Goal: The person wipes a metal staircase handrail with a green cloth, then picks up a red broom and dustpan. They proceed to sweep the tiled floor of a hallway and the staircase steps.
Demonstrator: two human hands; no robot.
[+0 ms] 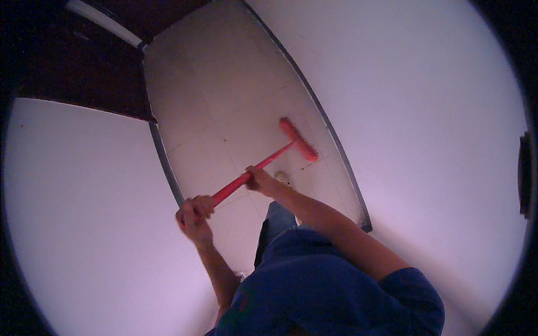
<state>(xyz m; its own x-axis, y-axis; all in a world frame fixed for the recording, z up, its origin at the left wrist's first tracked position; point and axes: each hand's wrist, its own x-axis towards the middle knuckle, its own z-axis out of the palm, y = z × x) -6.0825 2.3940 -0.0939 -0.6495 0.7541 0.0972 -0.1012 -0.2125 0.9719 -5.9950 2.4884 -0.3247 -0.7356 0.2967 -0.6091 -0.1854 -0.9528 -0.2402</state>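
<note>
My left hand (195,216) grips the top end of a red broom handle (230,190). Farther down the same handle, my right hand (259,181) is closed around it. The handle slants down and to the right to a red broom head (298,139), which is at the tiled floor (210,109) near the right-hand wall. Its bristles are mostly hidden beneath the head. Just below the broom head, the tip of my shoe (282,177) shows past my right forearm.
White walls stand close on the left (92,176) and right (412,105), each with a dark baseboard (313,94). A dark door (92,71) is at the upper left. Small specks of debris (302,169) lie on the floor. A dark object (524,176) is at the far right rim.
</note>
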